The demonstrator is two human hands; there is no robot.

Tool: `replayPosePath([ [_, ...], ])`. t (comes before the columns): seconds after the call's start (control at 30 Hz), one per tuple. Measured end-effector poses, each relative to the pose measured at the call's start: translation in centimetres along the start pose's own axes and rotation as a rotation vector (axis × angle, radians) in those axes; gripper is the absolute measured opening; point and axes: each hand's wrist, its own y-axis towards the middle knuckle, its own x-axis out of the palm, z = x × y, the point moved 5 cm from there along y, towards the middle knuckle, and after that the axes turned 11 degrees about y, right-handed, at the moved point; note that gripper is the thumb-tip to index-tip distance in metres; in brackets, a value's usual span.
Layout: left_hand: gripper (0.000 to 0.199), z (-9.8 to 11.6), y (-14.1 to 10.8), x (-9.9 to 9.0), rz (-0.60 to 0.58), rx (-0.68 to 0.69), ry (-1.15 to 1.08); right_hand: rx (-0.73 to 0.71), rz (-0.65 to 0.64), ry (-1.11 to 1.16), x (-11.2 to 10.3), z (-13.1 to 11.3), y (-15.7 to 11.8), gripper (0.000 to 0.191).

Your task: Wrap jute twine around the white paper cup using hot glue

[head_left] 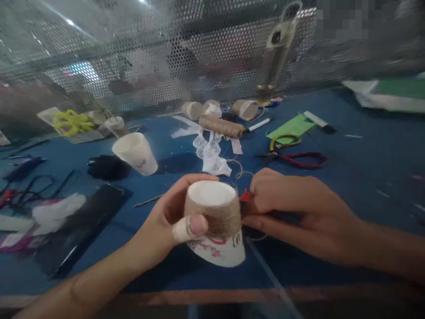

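My left hand [177, 217], its thumb wrapped in pale tape, grips an upside-down paper cup [221, 254]. Brown twine [214, 217] winds round the cup's upper part, leaving the white base and the printed lower part bare. Close against the cup's right side, my right hand [285, 206] is closed round what looks like a hot glue gun, mostly hidden. A red tip [245, 195] of it shows by the fingers, and a long translucent stick [270, 274] trails below. Loose twine [237, 166] curls behind the cup.
Behind lie a twine roll [222, 127], white lace [212, 155] and several wrapped cups [245, 109]. Red-and-yellow-handled pliers [288, 153] rest at right near green paper [292, 127]. Leftward are a tilted white cup [136, 153], yellow scissors [71, 123] and a black packet [83, 228]. Perforated metal mesh [149, 66] stands behind.
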Motion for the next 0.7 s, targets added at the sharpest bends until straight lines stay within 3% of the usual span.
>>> replayPosePath([
  [0.37,0.05,0.5,-0.7,0.5,-0.019,0.0,0.069,-0.09,-0.041,-0.226,0.2,-0.2,-0.2,0.027],
  [0.53,0.062,0.7,-1.0,1.1,-0.068,-0.029,0.072,-0.182,-0.034,-0.318,0.6,-0.7,0.1,0.021],
  [0.7,0.057,0.8,-0.8,0.1,0.091,-0.014,0.084,-0.247,0.005,-0.344,0.5,-1.0,-0.2,0.007],
])
